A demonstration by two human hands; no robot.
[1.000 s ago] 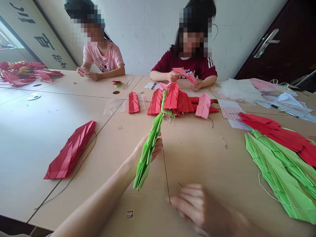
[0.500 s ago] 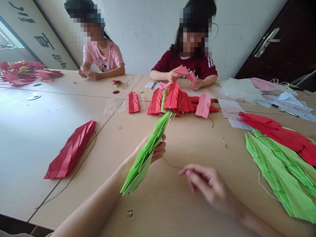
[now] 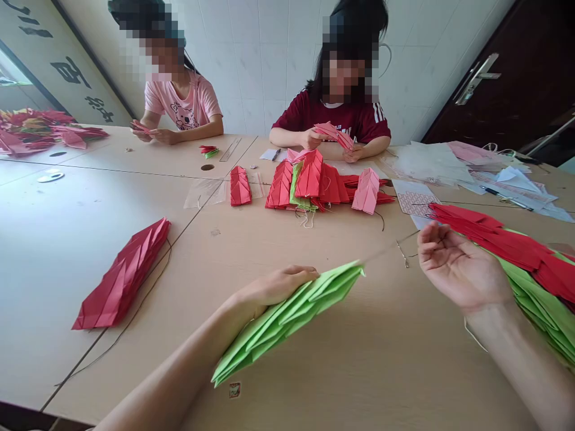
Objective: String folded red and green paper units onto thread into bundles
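My left hand (image 3: 276, 287) is closed around a green strung stack of folded paper (image 3: 291, 320), tilted with its far tip to the right. From that tip a thin thread (image 3: 390, 245) runs taut to my right hand (image 3: 465, 269). The fingers of the right hand are curled in on the thread, palm partly toward me. Beside it, and partly behind its wrist, lie red folded-paper stacks (image 3: 516, 245) and green ones (image 3: 539, 311). To the left rests a single dark red folded-paper stack (image 3: 123, 275) with a cord trailing from it.
Across the table (image 3: 341, 383), one person in pink (image 3: 179, 108) and another in maroon (image 3: 332, 117) handle folded paper. A pile of red, pink and green pieces (image 3: 309, 176) stands mid-table. A metal needle-like piece (image 3: 403, 254) lies near my right hand. Papers (image 3: 521, 185) are spread at the right.
My right hand has moved right and up, drawing the thread straight. My left hand has turned over, and the green stack has swung lower, its tip now toward the right.
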